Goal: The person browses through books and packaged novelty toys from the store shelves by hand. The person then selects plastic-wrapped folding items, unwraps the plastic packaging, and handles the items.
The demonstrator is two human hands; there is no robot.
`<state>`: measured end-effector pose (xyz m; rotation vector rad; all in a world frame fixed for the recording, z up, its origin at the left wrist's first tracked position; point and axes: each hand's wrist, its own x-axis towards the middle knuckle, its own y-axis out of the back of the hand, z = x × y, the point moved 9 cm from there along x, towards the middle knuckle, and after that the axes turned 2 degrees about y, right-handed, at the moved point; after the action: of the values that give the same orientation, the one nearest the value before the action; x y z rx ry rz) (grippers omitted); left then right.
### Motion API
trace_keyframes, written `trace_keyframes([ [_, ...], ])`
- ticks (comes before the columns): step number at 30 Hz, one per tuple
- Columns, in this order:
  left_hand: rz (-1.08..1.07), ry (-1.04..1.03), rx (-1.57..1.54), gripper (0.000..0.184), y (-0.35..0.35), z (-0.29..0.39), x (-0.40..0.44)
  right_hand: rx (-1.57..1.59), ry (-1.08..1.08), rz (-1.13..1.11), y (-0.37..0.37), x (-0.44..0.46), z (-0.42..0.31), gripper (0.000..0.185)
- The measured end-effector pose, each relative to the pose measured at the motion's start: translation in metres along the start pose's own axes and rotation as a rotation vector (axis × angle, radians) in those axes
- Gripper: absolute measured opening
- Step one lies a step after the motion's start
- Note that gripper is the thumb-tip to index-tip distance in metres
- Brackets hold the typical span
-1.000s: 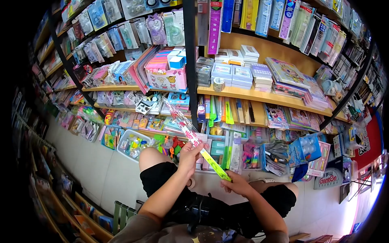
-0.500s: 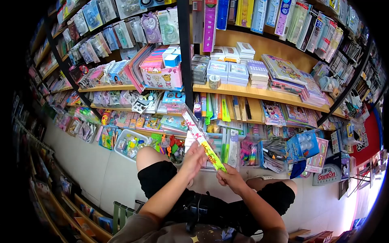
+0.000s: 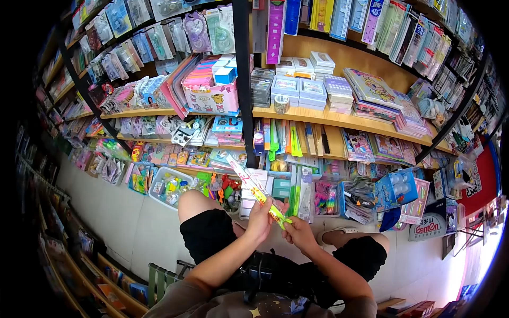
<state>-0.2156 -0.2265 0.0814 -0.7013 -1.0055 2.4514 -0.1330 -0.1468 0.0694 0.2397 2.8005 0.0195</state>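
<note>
A long, narrow package in clear plastic slants up and away from me, white at its far end and yellow-green with red marks at the near end. My left hand is closed around its lower part. At the near end, my right hand pinches the yellow-green tip, close beside the left. What lies inside the wrapping I cannot make out. Beyond the hands, boxes of white cartons and slim green and grey packs stand at floor level.
Wooden shelves full of stationery rise in front, with a black post between bays. Along the floor are a white tub of small toys, a blue box and a Ganten carton. My knees flank the hands.
The package's far end has swung left and down. My left hand has slid down along it, nearer to my right hand, which stays at the near end.
</note>
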Motion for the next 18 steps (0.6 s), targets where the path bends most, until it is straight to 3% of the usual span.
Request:
trace_keyframes([
  [2, 0.01, -0.006, 0.034, 0.017, 0.01, 0.002, 0.006, -0.057, 0.004, -0.046, 0.0, -0.003, 0.0, 0.016],
  [5, 0.053, -0.029, -0.009, 0.019, 0.017, 0.01, 0.011, -0.616, 0.438, 0.386, 0.018, -0.023, -0.056, 0.024],
  [8, 0.085, -0.037, -0.073, 0.02, 0.016, 0.009, 0.012, -0.841, 0.648, 0.343, 0.006, -0.026, -0.076, 0.036],
  [14, 0.164, -0.028, -0.04, 0.021, 0.032, 0.0, 0.011, -0.684, 0.722, 0.296, -0.012, -0.027, -0.095, 0.031],
  [18, 0.224, -0.041, -0.049, 0.021, 0.036, -0.002, 0.008, -0.774, 0.765, 0.374, -0.008, -0.025, -0.088, 0.023],
])
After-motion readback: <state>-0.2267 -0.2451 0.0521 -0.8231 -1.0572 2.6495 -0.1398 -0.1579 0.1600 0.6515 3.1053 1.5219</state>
